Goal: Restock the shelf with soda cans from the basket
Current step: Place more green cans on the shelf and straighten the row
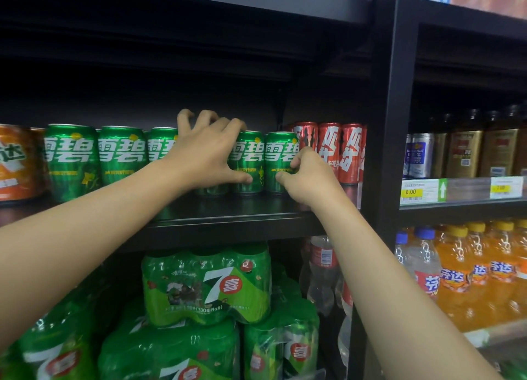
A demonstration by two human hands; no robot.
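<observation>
While the left hand (205, 154) fingers curl over the top of one green can (212, 190) and the right hand (306, 177) fingers pinch the end can (281, 163), both on the shelf (233, 208), nudge back, labels forward, clear of red cans (330, 151) just beyond.

The green aluminium soda cans (71, 160) under my hands read "雪碧" in white characters. Below, the green shrink-wrapped can multipacks (208, 287) show "7喜" and "330毫升x6". A yellow shelf price tag (410, 192) reads "6.00"; the orange plastic bottles (479, 274) bear "芬达".
</observation>
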